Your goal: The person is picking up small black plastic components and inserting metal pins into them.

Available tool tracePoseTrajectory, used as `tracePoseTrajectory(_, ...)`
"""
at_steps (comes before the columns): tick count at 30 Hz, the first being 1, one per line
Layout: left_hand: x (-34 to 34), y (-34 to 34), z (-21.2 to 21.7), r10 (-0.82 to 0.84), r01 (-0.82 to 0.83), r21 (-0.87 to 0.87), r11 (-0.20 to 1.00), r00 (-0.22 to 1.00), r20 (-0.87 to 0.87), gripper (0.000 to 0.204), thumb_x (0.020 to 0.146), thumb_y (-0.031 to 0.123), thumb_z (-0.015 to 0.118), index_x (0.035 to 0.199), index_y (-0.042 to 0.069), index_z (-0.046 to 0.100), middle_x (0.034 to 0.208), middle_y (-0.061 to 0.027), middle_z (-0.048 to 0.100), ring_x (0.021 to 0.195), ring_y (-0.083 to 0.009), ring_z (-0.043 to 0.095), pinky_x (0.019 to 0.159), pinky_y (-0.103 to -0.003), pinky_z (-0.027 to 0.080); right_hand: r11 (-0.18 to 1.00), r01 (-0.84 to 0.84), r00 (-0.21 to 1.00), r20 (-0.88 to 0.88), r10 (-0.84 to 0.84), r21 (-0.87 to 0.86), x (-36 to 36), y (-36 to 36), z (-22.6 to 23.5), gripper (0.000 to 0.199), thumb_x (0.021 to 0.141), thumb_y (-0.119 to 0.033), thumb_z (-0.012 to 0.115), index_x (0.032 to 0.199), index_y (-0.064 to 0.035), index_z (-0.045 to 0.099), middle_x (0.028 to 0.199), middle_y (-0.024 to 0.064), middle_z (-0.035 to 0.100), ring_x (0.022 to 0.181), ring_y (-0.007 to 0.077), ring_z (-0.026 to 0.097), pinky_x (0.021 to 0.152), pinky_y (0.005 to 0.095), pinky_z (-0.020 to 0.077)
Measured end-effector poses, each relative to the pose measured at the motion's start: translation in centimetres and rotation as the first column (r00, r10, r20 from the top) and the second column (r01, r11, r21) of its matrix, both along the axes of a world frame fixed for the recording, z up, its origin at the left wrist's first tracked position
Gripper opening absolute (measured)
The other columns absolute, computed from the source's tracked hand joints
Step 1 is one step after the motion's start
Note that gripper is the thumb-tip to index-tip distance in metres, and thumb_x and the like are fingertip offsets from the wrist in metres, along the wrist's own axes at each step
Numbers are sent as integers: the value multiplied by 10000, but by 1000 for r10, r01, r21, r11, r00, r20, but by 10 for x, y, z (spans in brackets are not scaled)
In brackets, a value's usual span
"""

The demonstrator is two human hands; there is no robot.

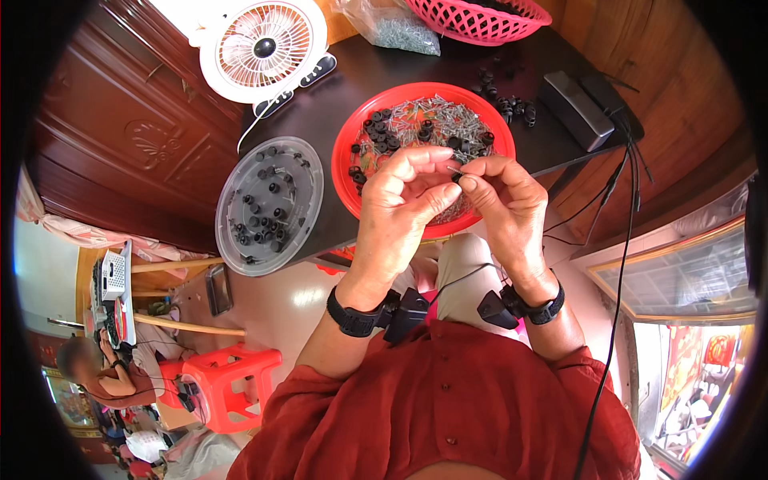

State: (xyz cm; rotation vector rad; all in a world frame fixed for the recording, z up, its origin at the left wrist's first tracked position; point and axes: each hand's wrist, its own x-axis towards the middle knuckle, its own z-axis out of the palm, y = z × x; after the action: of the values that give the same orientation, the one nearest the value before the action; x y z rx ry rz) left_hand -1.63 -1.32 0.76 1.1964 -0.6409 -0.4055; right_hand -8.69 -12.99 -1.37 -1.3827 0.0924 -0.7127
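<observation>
Both my hands meet over the near side of a red round tray (pixel 342 164) filled with thin silvery screw-like pieces and small black round caps. My right hand (pixel 512 196) pinches a thin metal pin (pixel 454 169) between thumb and forefinger, its end pointing toward my left hand. My left hand (pixel 400 192) is curled, thumb and fingers closing around the same spot. A small black piece (pixel 457 178) shows between the fingertips, partly hidden. To the left, a clear round plastic lid or shallow tub (pixel 228 232) holds several black caps, some with pins.
A white fan (pixel 264 48) stands on the dark table (pixel 528 68) at the back left. Behind the tray are a bag of pins (pixel 404 36) and a pink basket (pixel 480 28). A black box (pixel 576 110) with cables sits right. Red stools (pixel 240 384) and another person (pixel 120 380) are left.
</observation>
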Motion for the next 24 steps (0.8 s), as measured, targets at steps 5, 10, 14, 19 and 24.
tracePoseTrajectory(5,-1,1,-7,-24,22,47,999,999,42,292,810,-53,599,1094,1,561,964,-53,602,869,-85,574,780,-213,490,989,-33,999,13,32,147,-3,4,3,55,850,0,584,904,9,579,819,15,601,728,55,560,622,184,464)
tracePoseTrajectory(10,2,0,-11,58,-59,14,998,997,49,261,804,-49,610,1060,-1,591,967,-55,616,863,-88,579,776,-218,497,982,-55,997,64,44,183,-7,2,2,69,874,-17,552,934,13,534,808,33,599,725,64,563,622,188,466)
tracePoseTrajectory(14,4,4,-10,61,-62,27,998,997,36,240,810,-43,606,1047,-2,599,960,-61,623,844,-94,589,768,-226,507,999,-32,994,101,30,24,-9,0,-2,75,886,-39,538,936,12,512,792,32,593,711,80,573,622,200,469)
tracePoseTrajectory(19,1,5,-9,58,-64,43,997,992,114,206,803,-59,604,1003,-15,591,970,-87,627,860,-116,604,768,-234,521,998,16,996,91,-10,-59,-6,2,-10,81,874,-39,556,923,13,517,782,31,593,669,84,575,602,206,470)
tracePoseTrajectory(24,2,8,-7,8,-10,14,1000,994,109,179,791,-81,602,961,-26,581,969,-104,623,857,-135,613,776,-248,529,974,108,987,141,-81,-197,-3,4,-11,70,843,-8,578,894,10,535,775,48,607,659,88,594,579,215,478)
